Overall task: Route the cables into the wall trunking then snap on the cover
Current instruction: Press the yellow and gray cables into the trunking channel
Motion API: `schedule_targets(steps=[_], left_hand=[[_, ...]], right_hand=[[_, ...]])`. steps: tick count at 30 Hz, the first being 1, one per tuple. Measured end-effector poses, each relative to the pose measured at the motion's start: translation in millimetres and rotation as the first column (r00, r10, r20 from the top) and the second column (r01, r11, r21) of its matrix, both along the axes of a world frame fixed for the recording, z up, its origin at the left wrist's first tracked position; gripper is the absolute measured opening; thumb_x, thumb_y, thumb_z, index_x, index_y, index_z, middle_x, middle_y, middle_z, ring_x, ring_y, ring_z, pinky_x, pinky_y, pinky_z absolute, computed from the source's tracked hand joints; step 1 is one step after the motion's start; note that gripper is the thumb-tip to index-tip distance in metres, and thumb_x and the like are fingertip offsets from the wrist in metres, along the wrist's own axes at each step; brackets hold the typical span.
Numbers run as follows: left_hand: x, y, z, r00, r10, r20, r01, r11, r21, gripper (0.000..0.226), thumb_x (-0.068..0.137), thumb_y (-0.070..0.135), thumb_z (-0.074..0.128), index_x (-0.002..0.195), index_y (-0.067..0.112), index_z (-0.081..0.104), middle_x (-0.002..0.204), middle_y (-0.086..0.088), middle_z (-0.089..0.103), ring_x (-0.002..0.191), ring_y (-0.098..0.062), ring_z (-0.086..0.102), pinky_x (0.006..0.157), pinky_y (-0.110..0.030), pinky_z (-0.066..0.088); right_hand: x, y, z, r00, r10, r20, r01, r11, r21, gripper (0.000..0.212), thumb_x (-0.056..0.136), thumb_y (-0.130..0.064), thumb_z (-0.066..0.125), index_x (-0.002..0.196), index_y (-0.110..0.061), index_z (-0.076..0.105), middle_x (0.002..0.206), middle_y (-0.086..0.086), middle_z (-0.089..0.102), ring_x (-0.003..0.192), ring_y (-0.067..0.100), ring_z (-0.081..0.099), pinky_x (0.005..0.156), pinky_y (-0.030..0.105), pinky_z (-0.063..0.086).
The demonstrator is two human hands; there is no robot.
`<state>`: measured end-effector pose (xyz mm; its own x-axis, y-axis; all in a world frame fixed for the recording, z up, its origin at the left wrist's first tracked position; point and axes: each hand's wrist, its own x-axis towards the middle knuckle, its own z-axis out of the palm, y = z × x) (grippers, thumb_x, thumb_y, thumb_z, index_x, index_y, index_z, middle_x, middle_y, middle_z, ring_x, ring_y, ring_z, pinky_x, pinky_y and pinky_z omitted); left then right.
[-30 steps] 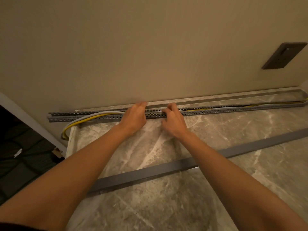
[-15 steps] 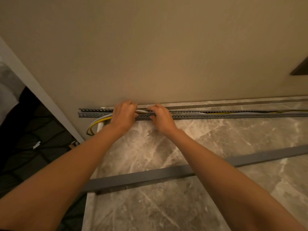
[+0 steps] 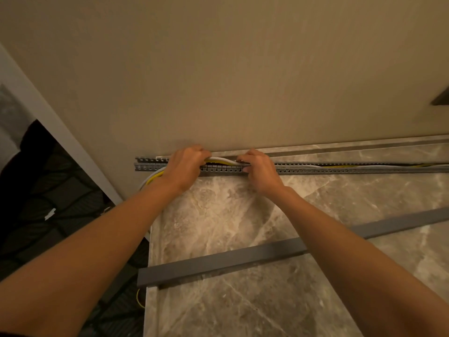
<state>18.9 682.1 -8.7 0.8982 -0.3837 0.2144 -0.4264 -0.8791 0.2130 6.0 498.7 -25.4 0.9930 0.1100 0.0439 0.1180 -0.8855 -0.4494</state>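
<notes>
At the far left the slotted grey trunking (image 3: 150,164) ended against the wall, and just there the cables (image 3: 151,177), white and yellow, looped out below it and off the edge of the marble worktop (image 3: 218,215), not yet seated. The left hand (image 3: 185,166) lay over the channel with its fingers curled down onto the cables, palm down, wrist low and forearm stretched forward from the lower left; how tightly it gripped could not be told, since the fingertips were hidden behind the knuckles. Between the hands a short hump of white and yellow cable rose above the slotted side wall. The step seemed to be pressing that hump down, and it would go best worked steadily toward the left end, both cables side by side and fully below the rim, so the cover could seat. The right hand (image 3: 258,170) pinched the cables at the channel's top, fingers bent, thumb underneath at the front wall. Further right the cables already lay inside. The grey cover (image 3: 218,263) lay loose on the worktop nearer the person, well apart from the trunking.
</notes>
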Motion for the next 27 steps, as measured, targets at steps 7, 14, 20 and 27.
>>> schedule_targets(steps=[7,14,20,27], left_hand=[[3.6,-8.9,0.3,0.987,-0.158,0.001,0.157,0.982,0.106,0.034,0.033,-0.028,0.069,0.047,0.001,0.058,0.047,-0.016,0.058,0.039,-0.031,0.056,0.037,-0.027,0.041],[2.5,-27.2,-6.9,0.993,-0.115,-0.007,0.115,0.983,0.146,0.022,0.04,-0.023,0.066,0.051,-0.004,0.063,0.052,-0.021,0.061,0.05,-0.037,0.062,0.044,-0.034,0.049],[-1.9,-47.0,-5.8,0.988,0.087,-0.128,-0.08,0.995,0.053,0.029,0.084,-0.008,0.051,0.108,-0.002,0.064,0.117,-0.018,0.058,0.115,-0.031,0.05,0.091,-0.037,0.041],[-4.0,-23.7,10.0,0.959,0.197,-0.204,-0.238,0.95,-0.201,0.04,0.083,-0.009,0.048,0.12,-0.001,0.061,0.12,-0.02,0.056,0.113,-0.035,0.054,0.097,-0.04,0.046]], right_hand=[[-11.7,-0.3,-0.6,0.998,-0.037,0.046,0.04,0.998,-0.053,0.033,0.088,0.008,0.051,0.117,-0.002,0.064,0.115,0.018,0.063,0.106,0.034,0.058,0.088,0.039,0.05],[-10.5,2.1,-2.3,0.999,-0.018,0.052,0.024,0.992,-0.123,0.033,0.087,0.011,0.049,0.115,0.002,0.063,0.117,0.02,0.061,0.106,0.035,0.056,0.088,0.038,0.047],[-12.3,4.1,-8.0,0.997,-0.012,0.08,0.018,0.997,-0.07,0.032,0.087,0.009,0.047,0.115,0.004,0.062,0.117,0.021,0.059,0.105,0.037,0.056,0.093,0.041,0.045],[-9.4,23.8,1.3,0.998,-0.036,0.057,0.033,0.998,0.051,0.042,0.084,0.008,0.046,0.125,0.001,0.054,0.124,0.021,0.055,0.114,0.037,0.053,0.104,0.042,0.039]])
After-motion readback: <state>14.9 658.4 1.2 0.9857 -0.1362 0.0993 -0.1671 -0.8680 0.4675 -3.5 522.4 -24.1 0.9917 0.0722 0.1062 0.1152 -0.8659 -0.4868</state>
